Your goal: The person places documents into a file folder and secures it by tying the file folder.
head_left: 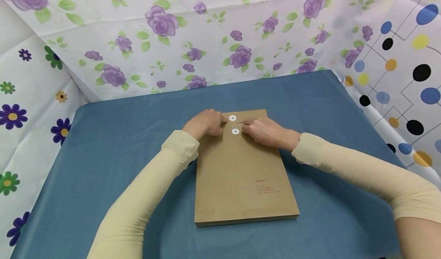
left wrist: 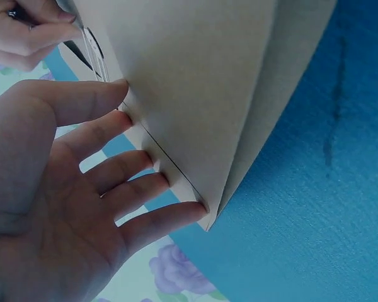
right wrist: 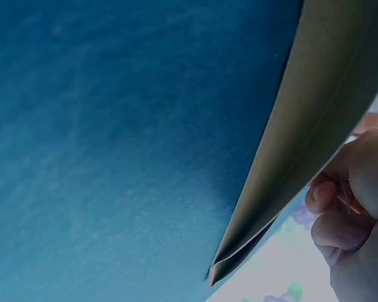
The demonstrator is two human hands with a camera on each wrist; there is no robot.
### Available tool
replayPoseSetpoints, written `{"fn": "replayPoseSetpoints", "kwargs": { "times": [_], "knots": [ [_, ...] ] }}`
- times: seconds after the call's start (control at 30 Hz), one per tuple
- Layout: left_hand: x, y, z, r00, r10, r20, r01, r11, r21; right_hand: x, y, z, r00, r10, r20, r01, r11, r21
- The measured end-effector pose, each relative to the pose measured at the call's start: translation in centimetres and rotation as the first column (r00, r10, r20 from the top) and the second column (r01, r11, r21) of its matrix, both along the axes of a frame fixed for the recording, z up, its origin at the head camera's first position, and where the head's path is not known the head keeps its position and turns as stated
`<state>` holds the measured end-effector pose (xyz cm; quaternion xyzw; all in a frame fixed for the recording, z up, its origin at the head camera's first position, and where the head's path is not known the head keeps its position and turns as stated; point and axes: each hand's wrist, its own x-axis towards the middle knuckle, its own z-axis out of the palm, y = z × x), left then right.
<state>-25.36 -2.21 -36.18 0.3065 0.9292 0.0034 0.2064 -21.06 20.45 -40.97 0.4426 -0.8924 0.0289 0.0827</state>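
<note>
A brown kraft paper document envelope (head_left: 241, 167) lies flat on the blue table, its flap end away from me. Two white round paper buttons (head_left: 235, 131) sit near that end, with a thin string (head_left: 235, 125) running between them. My left hand (head_left: 208, 123) rests its fingertips on the flap edge left of the buttons; the left wrist view shows the fingers (left wrist: 145, 229) extended along the flap seam. Right of the buttons, my right hand (head_left: 264, 131) pinches the string's loose end. In the right wrist view its fingers (right wrist: 343, 228) are curled beyond the envelope's side (right wrist: 309, 119).
A blue cloth covers the table (head_left: 120, 148). Floral sheets (head_left: 206, 33) hang at the back, with a flowered sheet (head_left: 31, 113) on the left and a dotted one (head_left: 406, 71) on the right. Small red print (head_left: 267, 188) marks the envelope's near right corner.
</note>
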Motion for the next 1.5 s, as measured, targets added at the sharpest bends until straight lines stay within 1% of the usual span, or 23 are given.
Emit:
{"fn": "replayPoseSetpoints", "kwargs": {
  "times": [0.33, 0.57, 0.83, 1.1, 1.3, 1.5],
  "knots": [
    [-0.1, -0.2, -0.1, 1.000, 0.011, 0.008, -0.011, 1.000, -0.009, 0.5, -0.4, 0.0, 1.000, 0.018, -0.018, -0.017, 0.999, 0.037],
    [-0.3, -0.2, -0.1, 1.000, 0.021, 0.009, -0.021, 1.000, -0.011, 0.7, -0.6, 0.0, 0.999, 0.031, -0.027, -0.030, 0.999, 0.039],
    [-0.1, -0.3, 0.0, 1.000, 0.015, 0.012, -0.015, 1.000, -0.021, 0.9, -0.7, -0.3, 0.994, 0.074, -0.087, -0.068, 0.995, 0.066],
    [-0.1, -0.3, -0.1, 1.000, 0.021, 0.019, -0.021, 0.999, -0.028, 1.2, -2.0, -0.4, 0.997, 0.017, -0.074, -0.016, 1.000, 0.011],
    [-0.1, -0.2, -0.1, 1.000, 0.023, 0.002, -0.023, 0.999, -0.033, 1.4, -3.3, 0.4, 0.998, -0.016, -0.065, 0.019, 0.999, 0.046],
    [-0.1, -0.2, 0.1, 0.999, 0.026, 0.022, -0.025, 0.999, -0.030, 1.4, -4.8, 1.2, 1.000, -0.029, -0.011, 0.029, 0.996, 0.081]
  ]
}}
